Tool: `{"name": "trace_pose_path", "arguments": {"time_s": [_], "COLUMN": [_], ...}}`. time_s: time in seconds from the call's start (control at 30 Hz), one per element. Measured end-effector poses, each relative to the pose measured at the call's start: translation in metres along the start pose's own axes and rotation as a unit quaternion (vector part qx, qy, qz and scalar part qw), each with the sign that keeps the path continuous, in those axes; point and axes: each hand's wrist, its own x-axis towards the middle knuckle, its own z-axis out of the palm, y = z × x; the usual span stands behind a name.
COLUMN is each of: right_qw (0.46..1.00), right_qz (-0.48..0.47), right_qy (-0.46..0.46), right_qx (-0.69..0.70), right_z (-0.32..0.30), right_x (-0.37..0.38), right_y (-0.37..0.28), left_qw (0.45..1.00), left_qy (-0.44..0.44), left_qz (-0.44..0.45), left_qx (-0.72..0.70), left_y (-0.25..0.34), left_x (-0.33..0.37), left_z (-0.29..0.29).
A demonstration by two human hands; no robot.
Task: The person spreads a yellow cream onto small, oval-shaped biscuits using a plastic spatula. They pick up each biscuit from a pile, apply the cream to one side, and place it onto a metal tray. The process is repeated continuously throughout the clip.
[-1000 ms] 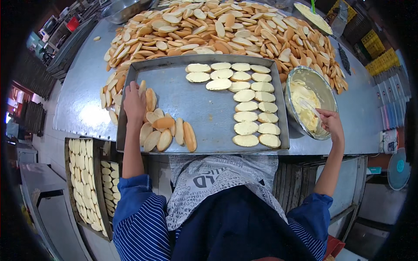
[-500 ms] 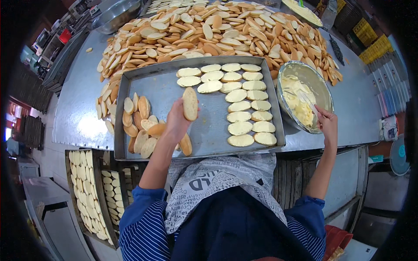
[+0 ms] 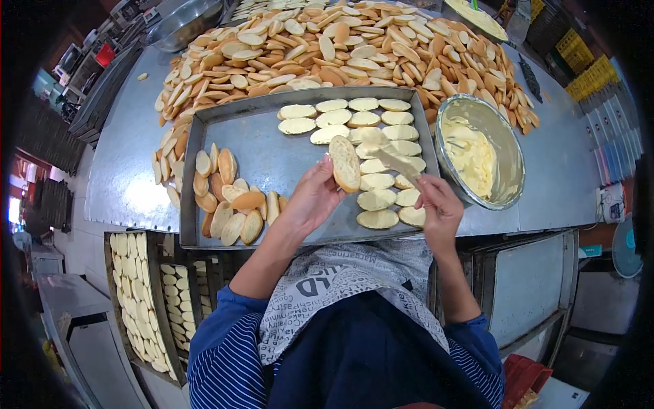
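My left hand (image 3: 315,198) grips a halved oval bread slice (image 3: 345,163), its pale cut face turned up and bare. Just right of it, my right hand (image 3: 439,204) is closed on a spreading knife (image 3: 395,158) with pale cream on its tip. Both are above a large metal tray (image 3: 252,126). Rows of cream-coated bread slices (image 3: 377,200) lie along the tray's right side and top. Uncoated bread slices (image 3: 235,218) are heaped in its lower left. To the right stands a metal bowl (image 3: 511,153) holding pale yellow cream (image 3: 471,153).
A large pile of bread slices (image 3: 327,54) covers the table (image 3: 129,177) behind the tray. An empty-looking steel bowl (image 3: 184,31) sits at the far left, a second cream bowl (image 3: 477,17) at the far right. Filled trays (image 3: 139,307) are racked below left.
My right hand has moved left from the cream bowl, bringing the knife with cream over the tray. My left hand has carried the bread slice rightward, toward the knife.
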Motion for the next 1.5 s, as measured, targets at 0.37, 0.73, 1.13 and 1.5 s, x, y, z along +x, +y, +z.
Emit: {"name": "trace_pose_path", "arguments": {"time_s": [0.37,0.73,1.13,1.5], "right_qw": [0.904,0.896,0.871,0.908], "right_qz": [-0.240,-0.237,0.205,0.349], "right_qy": [-0.068,-0.031,-0.106,-0.157], "right_qx": [-0.348,-0.375,-0.434,-0.169], "right_z": [0.008,-0.009,-0.143,-0.181], "right_x": [-0.004,0.012,0.098,0.083], "right_y": [-0.019,-0.039,0.074,0.040], "left_qw": [0.999,0.998,0.998,0.996], "left_qy": [-0.008,0.015,0.027,0.054], "left_qz": [0.014,0.047,0.050,0.069], "left_qx": [-0.031,0.046,0.021,0.036], "left_y": [0.007,0.006,0.012,0.016], "left_x": [0.000,0.003,-0.002,-0.002], "left_z": [-0.004,0.001,-0.020,-0.042]}}
